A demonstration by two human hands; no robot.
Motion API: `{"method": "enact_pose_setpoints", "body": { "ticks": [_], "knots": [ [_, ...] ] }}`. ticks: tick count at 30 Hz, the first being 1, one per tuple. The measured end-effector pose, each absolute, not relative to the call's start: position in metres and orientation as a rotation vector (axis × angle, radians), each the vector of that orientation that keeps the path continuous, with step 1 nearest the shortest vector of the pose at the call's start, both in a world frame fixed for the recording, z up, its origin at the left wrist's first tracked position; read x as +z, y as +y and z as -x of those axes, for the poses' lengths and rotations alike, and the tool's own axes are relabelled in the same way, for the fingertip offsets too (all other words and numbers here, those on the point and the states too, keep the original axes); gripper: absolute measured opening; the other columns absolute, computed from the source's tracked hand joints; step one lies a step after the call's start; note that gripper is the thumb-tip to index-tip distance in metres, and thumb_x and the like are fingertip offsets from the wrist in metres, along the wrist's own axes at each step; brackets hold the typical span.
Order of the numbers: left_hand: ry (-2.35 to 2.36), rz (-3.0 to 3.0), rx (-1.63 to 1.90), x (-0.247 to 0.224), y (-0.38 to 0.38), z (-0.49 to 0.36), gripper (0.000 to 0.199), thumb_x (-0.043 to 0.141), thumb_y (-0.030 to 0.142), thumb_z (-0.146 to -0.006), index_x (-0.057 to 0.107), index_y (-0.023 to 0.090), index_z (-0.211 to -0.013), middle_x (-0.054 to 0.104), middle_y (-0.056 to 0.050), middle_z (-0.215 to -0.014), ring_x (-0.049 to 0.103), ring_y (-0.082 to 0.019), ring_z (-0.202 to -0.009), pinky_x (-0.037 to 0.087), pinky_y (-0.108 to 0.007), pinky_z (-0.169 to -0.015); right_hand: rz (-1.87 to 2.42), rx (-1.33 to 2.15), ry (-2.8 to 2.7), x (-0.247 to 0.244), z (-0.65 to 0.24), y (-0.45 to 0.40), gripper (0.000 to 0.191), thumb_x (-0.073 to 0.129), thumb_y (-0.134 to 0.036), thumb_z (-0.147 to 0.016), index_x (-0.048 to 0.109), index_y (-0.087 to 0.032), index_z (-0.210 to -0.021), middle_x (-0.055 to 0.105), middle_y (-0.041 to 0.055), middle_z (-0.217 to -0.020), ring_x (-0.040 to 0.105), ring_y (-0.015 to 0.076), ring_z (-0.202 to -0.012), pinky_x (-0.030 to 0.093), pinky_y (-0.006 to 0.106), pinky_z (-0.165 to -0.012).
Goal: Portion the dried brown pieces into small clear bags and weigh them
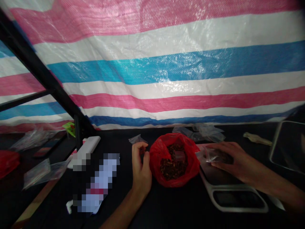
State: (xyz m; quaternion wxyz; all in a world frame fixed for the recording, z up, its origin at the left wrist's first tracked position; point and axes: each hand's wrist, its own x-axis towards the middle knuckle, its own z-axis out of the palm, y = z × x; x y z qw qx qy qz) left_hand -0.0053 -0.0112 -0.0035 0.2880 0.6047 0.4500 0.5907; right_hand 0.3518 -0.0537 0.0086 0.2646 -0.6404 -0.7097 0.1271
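My left hand (141, 168) pinches a small clear plastic bag (138, 139) between its fingers, just left of a red plastic bag (164, 171). The red bag stands open, full of dark reddish-brown dried pieces (173, 162). My right hand (230, 157) rests over a small clear bag (213, 155) holding dark contents, gripping it on top of a digital scale (228, 200) with a silver rim. The scale's platform is mostly hidden by that hand and bag.
A black tabletop runs beneath everything. Crumpled clear bags (200, 133) lie behind the red bag, and more lie at the left (45, 173). A black metal strut (40, 70) crosses the left side. A striped tarp (166, 70) hangs behind.
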Motion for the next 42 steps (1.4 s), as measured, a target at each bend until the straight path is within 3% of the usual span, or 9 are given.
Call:
{"method": "enact_pose_setpoints", "body": {
  "ticks": [4,9,15,22,31,39,42],
  "knots": [
    [1.089,-2.013,1.495,0.007,-0.018,0.006,0.024,0.054,0.022,-0.096,0.054,0.023,-0.119,0.054,-0.009,-0.119,0.054,-0.025,-0.113,0.046,-0.042,-0.099,1.548,0.481,-1.732,0.031,-0.334,-0.052,0.043,0.077,-0.048,-0.085,0.067,-0.033,-0.123,0.071,0.0053,-0.122,0.069,0.0291,-0.113,0.055,0.040,-0.099],
    [1.037,-2.561,1.017,0.012,-0.021,0.005,0.044,0.068,0.015,-0.081,0.060,0.027,-0.123,0.046,-0.012,-0.138,0.046,-0.034,-0.130,0.039,-0.056,-0.110,1.401,0.375,-1.990,0.057,-0.277,-0.048,0.031,0.071,-0.034,-0.092,0.068,-0.032,-0.123,0.072,0.0044,-0.119,0.069,0.0255,-0.109,0.053,0.039,-0.095],
    [1.249,-2.565,0.959,0.004,-0.013,0.006,0.034,0.059,0.007,-0.088,0.063,0.025,-0.117,0.049,-0.012,-0.137,0.047,-0.031,-0.127,0.043,-0.052,-0.106,1.495,0.164,-2.307,0.051,-0.238,-0.034,0.013,0.066,-0.025,-0.096,0.071,-0.030,-0.107,0.075,0.0020,-0.107,0.068,0.0253,-0.100,0.046,0.044,-0.089],
    [1.323,-2.578,0.992,0.003,-0.011,0.008,0.033,0.056,0.005,-0.091,0.063,0.023,-0.119,0.051,-0.013,-0.132,0.048,-0.031,-0.122,0.045,-0.052,-0.101,1.516,0.141,-2.345,0.045,-0.236,-0.032,0.017,0.069,-0.024,-0.095,0.070,-0.030,-0.111,0.075,0.0017,-0.114,0.066,0.0261,-0.104,0.043,0.046,-0.092],
    [1.290,-2.512,1.044,0.001,-0.010,0.006,0.034,0.056,0.003,-0.090,0.063,0.022,-0.117,0.052,-0.012,-0.130,0.048,-0.030,-0.121,0.044,-0.049,-0.100,1.481,0.173,-2.249,0.035,-0.238,-0.033,0.043,0.068,-0.026,-0.097,0.061,-0.038,-0.137,0.076,-0.0006,-0.124,0.067,0.0254,-0.110,0.044,0.046,-0.096],
    [1.091,-2.524,1.199,0.007,-0.016,0.008,0.029,0.058,0.006,-0.089,0.064,0.022,-0.113,0.056,-0.011,-0.122,0.052,-0.027,-0.115,0.042,-0.046,-0.096,1.404,0.165,-2.058,0.039,-0.249,-0.036,0.036,0.068,-0.028,-0.094,0.067,-0.038,-0.129,0.078,-0.0011,-0.117,0.069,0.0261,-0.107,0.047,0.044,-0.097],
    [0.838,-2.564,1.036,0.017,-0.022,0.008,0.030,0.064,0.012,-0.085,0.064,0.022,-0.113,0.059,-0.010,-0.119,0.054,-0.026,-0.113,0.043,-0.045,-0.097,1.439,0.117,-1.969,0.050,-0.272,-0.039,0.033,0.068,-0.037,-0.094,0.068,-0.037,-0.127,0.077,0.0014,-0.118,0.069,0.0293,-0.109,0.047,0.049,-0.099]
  ]
}}
